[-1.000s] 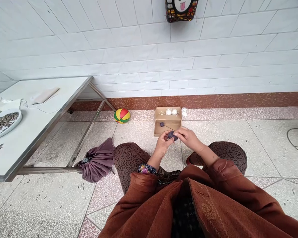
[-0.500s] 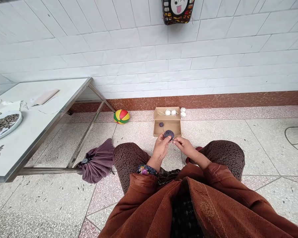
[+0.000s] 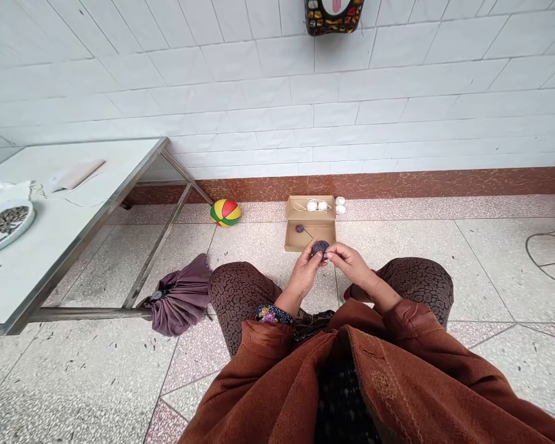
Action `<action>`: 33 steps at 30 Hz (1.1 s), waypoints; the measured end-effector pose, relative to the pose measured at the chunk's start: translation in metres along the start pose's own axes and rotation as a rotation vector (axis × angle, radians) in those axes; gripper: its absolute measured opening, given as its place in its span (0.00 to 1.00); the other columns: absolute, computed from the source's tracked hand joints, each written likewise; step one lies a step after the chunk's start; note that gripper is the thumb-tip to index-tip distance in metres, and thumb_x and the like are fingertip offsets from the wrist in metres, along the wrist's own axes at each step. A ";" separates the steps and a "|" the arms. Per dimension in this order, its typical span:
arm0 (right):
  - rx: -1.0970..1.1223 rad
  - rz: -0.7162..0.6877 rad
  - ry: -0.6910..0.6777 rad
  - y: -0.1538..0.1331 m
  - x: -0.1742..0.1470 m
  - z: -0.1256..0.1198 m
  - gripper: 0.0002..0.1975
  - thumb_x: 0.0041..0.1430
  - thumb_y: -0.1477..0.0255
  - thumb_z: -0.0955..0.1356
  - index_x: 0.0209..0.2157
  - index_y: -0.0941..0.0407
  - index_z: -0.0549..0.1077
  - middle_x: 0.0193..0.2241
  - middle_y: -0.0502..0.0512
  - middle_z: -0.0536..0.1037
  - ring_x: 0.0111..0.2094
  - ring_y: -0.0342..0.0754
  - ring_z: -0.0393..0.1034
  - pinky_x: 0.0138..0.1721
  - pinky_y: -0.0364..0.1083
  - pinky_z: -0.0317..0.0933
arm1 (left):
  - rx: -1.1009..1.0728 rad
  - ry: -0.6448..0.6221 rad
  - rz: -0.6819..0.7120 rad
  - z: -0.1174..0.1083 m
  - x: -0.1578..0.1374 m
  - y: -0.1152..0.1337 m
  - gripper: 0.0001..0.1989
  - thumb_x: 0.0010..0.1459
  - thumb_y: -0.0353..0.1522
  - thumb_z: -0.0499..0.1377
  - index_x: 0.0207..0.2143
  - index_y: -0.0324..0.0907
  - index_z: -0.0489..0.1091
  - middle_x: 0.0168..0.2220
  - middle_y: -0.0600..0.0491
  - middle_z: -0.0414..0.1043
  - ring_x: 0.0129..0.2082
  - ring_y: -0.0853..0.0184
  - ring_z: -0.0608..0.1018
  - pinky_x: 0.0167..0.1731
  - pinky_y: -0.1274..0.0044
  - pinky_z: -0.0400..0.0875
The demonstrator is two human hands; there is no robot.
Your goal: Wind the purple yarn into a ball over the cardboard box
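A ball of dark purple yarn [image 3: 320, 246] sits in the fingers of my left hand [image 3: 304, 272], above the near edge of an open cardboard box [image 3: 298, 245]. My right hand [image 3: 350, 263] is closed in a pinch at the ball's right side, on its yarn; the strand itself is too fine to make out there. From a smaller purple yarn ball [image 3: 300, 228] inside the box, a dark strand runs toward the ball in my hands. Two white yarn balls [image 3: 311, 205] rest in the box's far half, with loose white strands around them.
More white balls [image 3: 340, 205] lie just right of the box. A striped toy ball [image 3: 225, 212] and a purple cloth bundle [image 3: 180, 296] are on the floor at left, beside a metal-framed table [image 3: 97, 203] bearing a plate of seeds [image 3: 9, 225]. A basket [image 3: 333, 21] hangs on the wall.
Both hands have shifted slightly right with the purple yarn ball. My right fingers have come closer against it, and the ball looks turned. The whole view has tilted down a little.
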State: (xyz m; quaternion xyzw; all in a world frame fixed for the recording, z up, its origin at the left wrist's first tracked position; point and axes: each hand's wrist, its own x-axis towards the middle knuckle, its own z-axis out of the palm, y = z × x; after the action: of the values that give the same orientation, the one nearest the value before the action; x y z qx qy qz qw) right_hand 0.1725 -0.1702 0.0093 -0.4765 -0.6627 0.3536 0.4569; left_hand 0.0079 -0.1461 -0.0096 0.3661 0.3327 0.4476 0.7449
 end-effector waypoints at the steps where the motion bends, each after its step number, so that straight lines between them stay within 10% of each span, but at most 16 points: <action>1: -0.024 -0.016 -0.010 0.000 0.001 -0.002 0.15 0.70 0.57 0.66 0.36 0.53 0.74 0.31 0.52 0.75 0.33 0.48 0.69 0.38 0.47 0.63 | 0.023 -0.002 -0.008 0.000 0.000 0.000 0.29 0.54 0.41 0.71 0.59 0.49 0.73 0.53 0.49 0.75 0.46 0.66 0.75 0.44 0.74 0.72; 7: -0.089 -0.052 0.022 0.006 0.020 -0.020 0.14 0.66 0.58 0.69 0.33 0.53 0.77 0.31 0.53 0.75 0.35 0.49 0.69 0.39 0.48 0.63 | 0.105 -0.106 -0.049 0.001 -0.003 0.002 0.32 0.53 0.38 0.71 0.61 0.50 0.71 0.57 0.48 0.72 0.50 0.62 0.73 0.40 0.75 0.70; 17: 0.186 0.282 0.158 0.043 0.004 0.005 0.19 0.62 0.51 0.67 0.33 0.53 0.70 0.27 0.49 0.72 0.28 0.46 0.64 0.32 0.45 0.62 | -0.154 -0.184 -0.160 0.010 -0.008 0.012 0.27 0.49 0.32 0.72 0.53 0.45 0.74 0.52 0.48 0.73 0.44 0.65 0.77 0.45 0.72 0.71; 28: -0.041 0.100 -0.133 0.018 -0.011 -0.008 0.17 0.66 0.55 0.68 0.36 0.54 0.78 0.32 0.54 0.78 0.33 0.49 0.71 0.38 0.48 0.65 | 0.077 0.205 0.057 -0.016 0.011 0.006 0.26 0.40 0.28 0.73 0.45 0.44 0.75 0.43 0.52 0.77 0.43 0.66 0.76 0.49 0.72 0.68; 33: -0.078 -0.006 -0.090 0.001 0.020 -0.021 0.15 0.65 0.56 0.69 0.34 0.52 0.80 0.32 0.55 0.78 0.36 0.51 0.71 0.42 0.50 0.65 | 0.321 0.121 0.049 -0.012 0.003 0.005 0.24 0.40 0.28 0.73 0.44 0.43 0.78 0.45 0.50 0.75 0.40 0.65 0.74 0.44 0.74 0.68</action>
State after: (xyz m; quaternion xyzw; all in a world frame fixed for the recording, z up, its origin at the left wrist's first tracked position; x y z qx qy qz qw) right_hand 0.1902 -0.1497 0.0207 -0.4757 -0.6972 0.3472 0.4087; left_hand -0.0026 -0.1382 -0.0116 0.4609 0.4352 0.4281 0.6441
